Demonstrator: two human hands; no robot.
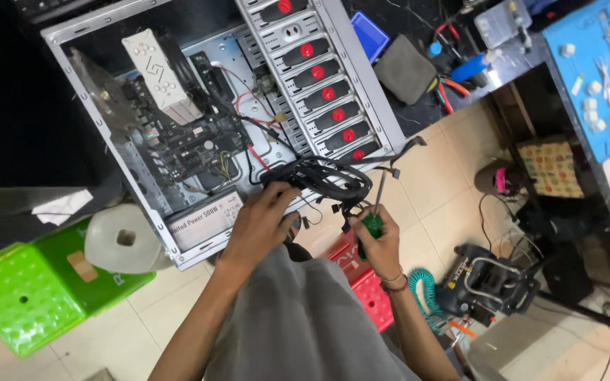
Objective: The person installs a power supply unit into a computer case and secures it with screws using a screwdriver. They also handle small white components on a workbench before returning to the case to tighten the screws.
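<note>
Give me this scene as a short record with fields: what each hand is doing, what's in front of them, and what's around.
Left hand: left hand gripping a bundle of black power cables at the open edge of the case
Right hand: right hand in a closed grip on a green-handled screwdriver, metal shaft pointing up
Work item: open grey metal computer case lying on its side, motherboard exposed
Drive bays: a row of red round clips
Nearby: bright green plastic stool, white tape roll, red plastic stool, blue work mat
</note>
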